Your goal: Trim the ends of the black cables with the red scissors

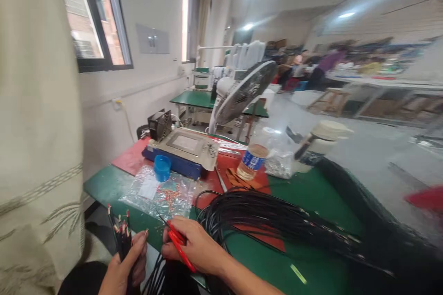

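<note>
My left hand (pixel 125 262) is closed around a bunch of black cables (pixel 119 235) whose stripped ends show red and white tips pointing up. My right hand (pixel 194 244) grips a small red-handled cutting tool (pixel 180 245), its thin tip pointing toward the cable ends. Both hands are at the near edge of the green table (pixel 311 258). A large bundle of black cables (pixel 277 221) lies across the table just right of my right hand and trails down between my hands.
A clear plastic bag of small parts (pixel 162 193) and a blue cap (pixel 162 167) lie ahead. Behind stand a flat machine (pixel 183 147), a small black fan (pixel 161 125), a water bottle (pixel 254 156) and a desk fan (pixel 242 94). People work far back right.
</note>
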### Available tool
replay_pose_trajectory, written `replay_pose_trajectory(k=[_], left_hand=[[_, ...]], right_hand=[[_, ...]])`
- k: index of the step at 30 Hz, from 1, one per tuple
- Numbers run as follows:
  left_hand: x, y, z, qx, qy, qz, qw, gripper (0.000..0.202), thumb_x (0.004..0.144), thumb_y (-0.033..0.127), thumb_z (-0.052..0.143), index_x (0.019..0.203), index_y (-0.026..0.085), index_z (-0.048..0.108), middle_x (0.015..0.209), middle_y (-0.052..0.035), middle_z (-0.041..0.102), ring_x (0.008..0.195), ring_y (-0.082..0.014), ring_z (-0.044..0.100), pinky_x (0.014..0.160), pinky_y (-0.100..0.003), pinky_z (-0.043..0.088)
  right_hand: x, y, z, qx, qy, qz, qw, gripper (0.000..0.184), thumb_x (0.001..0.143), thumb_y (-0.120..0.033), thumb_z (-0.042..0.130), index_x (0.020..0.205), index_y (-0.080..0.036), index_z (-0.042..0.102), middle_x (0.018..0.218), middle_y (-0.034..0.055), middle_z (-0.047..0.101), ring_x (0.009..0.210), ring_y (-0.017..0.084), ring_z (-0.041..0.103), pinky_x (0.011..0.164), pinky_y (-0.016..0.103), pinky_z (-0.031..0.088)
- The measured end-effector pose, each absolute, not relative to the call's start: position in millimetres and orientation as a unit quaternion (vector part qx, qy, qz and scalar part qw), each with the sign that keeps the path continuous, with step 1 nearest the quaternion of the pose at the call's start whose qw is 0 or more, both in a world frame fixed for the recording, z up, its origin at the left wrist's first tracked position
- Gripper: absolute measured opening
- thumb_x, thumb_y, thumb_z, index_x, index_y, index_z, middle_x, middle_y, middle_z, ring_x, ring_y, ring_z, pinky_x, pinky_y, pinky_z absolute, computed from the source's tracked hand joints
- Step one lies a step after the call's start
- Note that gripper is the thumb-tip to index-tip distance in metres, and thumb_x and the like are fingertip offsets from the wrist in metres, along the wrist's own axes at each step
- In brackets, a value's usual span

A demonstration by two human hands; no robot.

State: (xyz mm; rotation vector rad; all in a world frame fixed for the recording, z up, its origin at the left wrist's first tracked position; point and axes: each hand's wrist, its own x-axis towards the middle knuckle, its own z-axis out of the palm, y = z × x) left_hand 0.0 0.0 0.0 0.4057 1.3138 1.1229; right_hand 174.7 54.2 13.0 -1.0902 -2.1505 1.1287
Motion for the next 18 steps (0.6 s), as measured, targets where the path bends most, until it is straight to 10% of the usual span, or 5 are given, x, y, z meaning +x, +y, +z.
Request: replay_pose_trajectory(k=[18], left_hand=[[15, 21, -8, 0.198, 0.599, 0.506, 0.588, 0.075, 0.034, 0.057, 0.076, 0.091, 0.013, 0.055, 0.039, 0.0099, 0.041, 0.029, 0.0007, 0.025, 0.034, -0.015, 0.013]], right_hand=[[176, 47, 16, -0.444, -0.818, 0.336, 0.142, 0.049, 0.078, -0.057, 0.046, 0.051, -0.016, 0.048, 0.051, -0.0043, 0.04, 0.049, 0.007, 0.031, 0.05, 0.02, 0.022]])
